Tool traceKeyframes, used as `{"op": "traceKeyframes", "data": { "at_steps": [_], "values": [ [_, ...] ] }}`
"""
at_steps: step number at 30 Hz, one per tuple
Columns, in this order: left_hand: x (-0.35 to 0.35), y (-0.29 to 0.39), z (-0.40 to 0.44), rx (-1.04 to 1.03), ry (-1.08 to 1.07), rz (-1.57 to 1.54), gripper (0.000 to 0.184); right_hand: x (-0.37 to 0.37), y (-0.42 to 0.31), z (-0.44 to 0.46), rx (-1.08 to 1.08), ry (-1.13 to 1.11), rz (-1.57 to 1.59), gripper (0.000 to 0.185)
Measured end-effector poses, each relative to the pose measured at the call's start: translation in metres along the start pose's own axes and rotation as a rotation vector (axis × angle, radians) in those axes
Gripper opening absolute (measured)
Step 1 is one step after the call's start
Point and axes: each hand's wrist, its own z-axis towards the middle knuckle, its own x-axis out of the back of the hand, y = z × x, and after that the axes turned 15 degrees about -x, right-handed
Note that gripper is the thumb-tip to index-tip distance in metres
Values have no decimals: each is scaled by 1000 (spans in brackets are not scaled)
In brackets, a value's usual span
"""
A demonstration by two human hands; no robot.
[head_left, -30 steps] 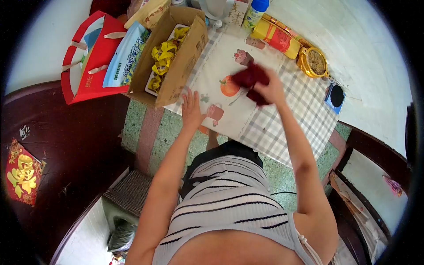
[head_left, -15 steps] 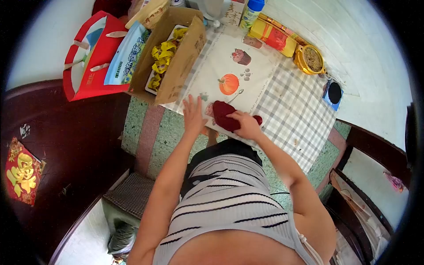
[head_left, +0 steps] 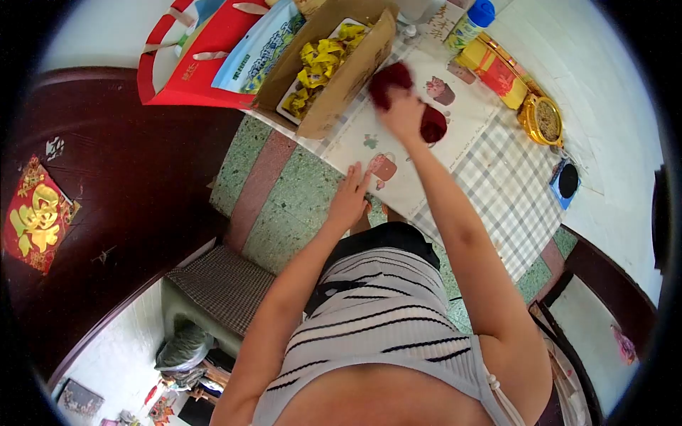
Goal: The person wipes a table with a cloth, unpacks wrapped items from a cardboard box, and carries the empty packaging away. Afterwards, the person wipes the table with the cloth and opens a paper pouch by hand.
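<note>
A dark red cloth (head_left: pixel 390 79) lies bunched on the printed tablecloth (head_left: pixel 401 186), and my right hand (head_left: pixel 404 118) is closed over its middle. The cloth is partly blurred and sticks out on both sides of that hand. At the table's near edge, my left hand (head_left: pixel 349 196) rests with its fingers stretched out and nothing in it. A printed cupcake shows on the tablecloth just right of my left fingers.
Left of the cloth stands a cardboard box (head_left: pixel 364 69) with yellow-wrapped pieces, beside a blue pouch (head_left: pixel 259 53) and a red bag (head_left: pixel 181 74). Along the wall are a blue-capped can (head_left: pixel 469 27), a yellow-red packet (head_left: pixel 495 71), a gold pot (head_left: pixel 540 121) and a blue box (head_left: pixel 566 183).
My right hand has pushed the red cloth away from me, from the near edge toward the far part of the table. My left hand stays near the edge. The view has shifted.
</note>
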Motion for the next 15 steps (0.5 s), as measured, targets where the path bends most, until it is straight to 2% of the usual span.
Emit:
{"op": "traceKeyframes", "data": {
  "at_steps": [1,2,4,5,6,8,9,10,11,12,13,14,15],
  "values": [
    [-2,0,-4,-22,19,11,73,-4,-14,-29,160,-82,2,54],
    [-1,0,-7,-18,23,10,73,-7,-30,-61,274,27,-43,52],
    [2,2,-8,29,-105,11,60,-5,-41,-96,376,-68,87,52],
    [5,2,-11,37,-95,9,60,-7,-39,-106,472,-113,71,48],
    [8,3,-18,21,-119,0,55,-4,-33,-111,480,-116,71,48],
    [15,-3,-26,8,-131,-2,50,3,-12,-109,951,-418,73,41],
    [18,-7,-30,-102,-189,29,48,13,-5,-105,1025,-537,69,35],
    [21,-9,-33,-212,-246,59,46,25,-2,-100,1035,-535,64,35],
    [22,-7,-36,-207,-238,61,46,37,0,-94,926,-691,-41,36],
    [26,-4,-40,-72,-295,-66,45,48,0,-88,809,-839,-144,38],
    [28,-2,-44,64,-356,-196,44,59,0,-82,813,-841,-143,38],
    [28,-4,-47,68,-355,-196,44,68,-1,-73,625,-806,-6,36],
    [26,-8,-48,187,-312,-213,44,70,-2,-64,436,-765,128,35]
  ]
}}
